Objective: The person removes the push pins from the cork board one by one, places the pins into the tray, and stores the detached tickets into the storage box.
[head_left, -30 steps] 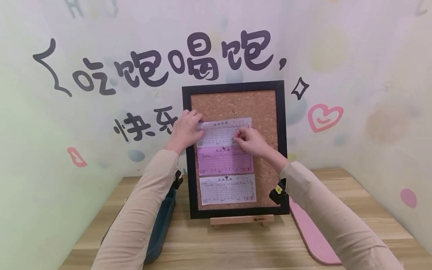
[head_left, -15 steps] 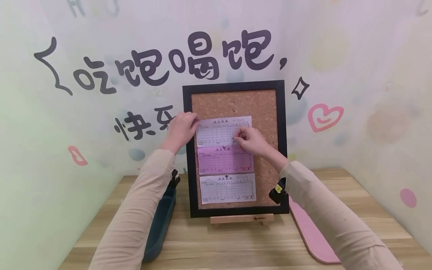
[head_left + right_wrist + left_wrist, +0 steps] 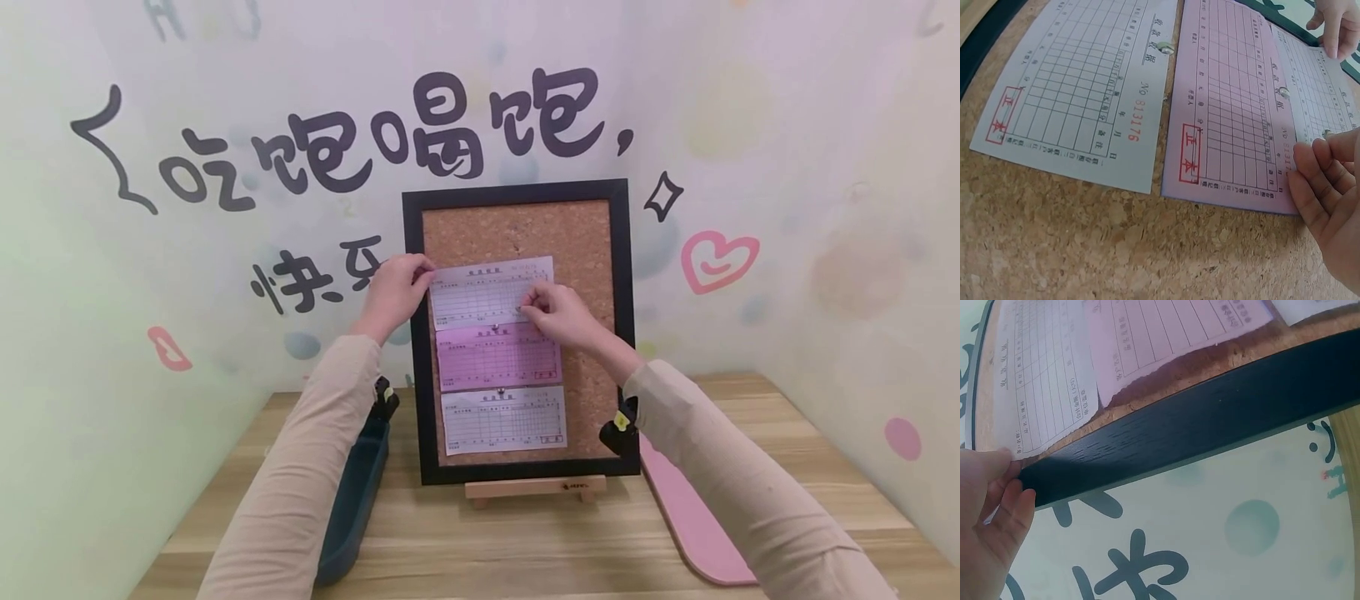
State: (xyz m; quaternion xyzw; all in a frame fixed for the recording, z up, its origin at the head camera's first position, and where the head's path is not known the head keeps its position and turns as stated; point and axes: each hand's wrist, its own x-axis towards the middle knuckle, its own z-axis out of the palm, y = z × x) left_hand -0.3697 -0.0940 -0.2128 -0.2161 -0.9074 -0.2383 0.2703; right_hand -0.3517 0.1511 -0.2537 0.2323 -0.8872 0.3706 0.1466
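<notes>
A cork board [image 3: 585,250] in a black frame stands upright with three printed receipt slips in a column. My left hand [image 3: 395,292] pinches the upper left corner of the top white receipt [image 3: 472,292]; the left wrist view shows the thumb on the paper's face. Over that slip's right half, my right hand [image 3: 562,314] pinches a small metallic pushpin [image 3: 1327,133], mostly hidden by the fingertips. Below are a pink receipt [image 3: 495,362] and a lower white receipt [image 3: 502,425]. Each has a metal pushpin at its top edge, seen clearly in the right wrist view.
A small wooden easel [image 3: 536,487] supports the board on the wooden table [image 3: 570,550]. A dark teal tray [image 3: 352,508] lies to the left, partly behind the left sleeve. On the right is a pink board [image 3: 697,525], partly under the right arm. Walls stand close around.
My left hand has shifted a little left and down, and the top receipt's left corner now lies further left, over the frame's inner edge. The right hand stays at the same spot.
</notes>
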